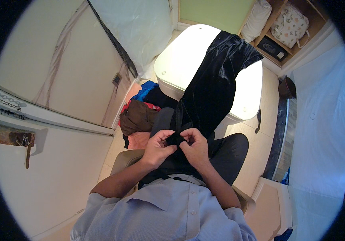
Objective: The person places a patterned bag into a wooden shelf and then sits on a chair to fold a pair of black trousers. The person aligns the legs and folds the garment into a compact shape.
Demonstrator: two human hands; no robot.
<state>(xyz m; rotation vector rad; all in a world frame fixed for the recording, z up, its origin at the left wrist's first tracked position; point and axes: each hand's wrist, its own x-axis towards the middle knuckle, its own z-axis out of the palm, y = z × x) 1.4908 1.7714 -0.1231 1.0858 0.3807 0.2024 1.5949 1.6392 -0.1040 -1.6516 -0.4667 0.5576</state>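
A long black velvet garment (216,76) runs from my lap up over a white table with rounded corners (182,48). My left hand (159,148) pinches the near end of the garment above my lap. Close beside it, my right hand (194,146) pinches the same dark cloth with thumb and fingers. A narrow black strip (178,114) rises from between the two hands along the garment's left edge. The black fabric is too dark to show its folds or any small piece held in it.
Left of the table lies a heap of clothes, with a brown piece (138,117) and a blue one (145,90). A white door with a metal latch (22,139) stands at the left. Shelves at the back right hold a black safe (272,49) and a patterned bag (289,26).
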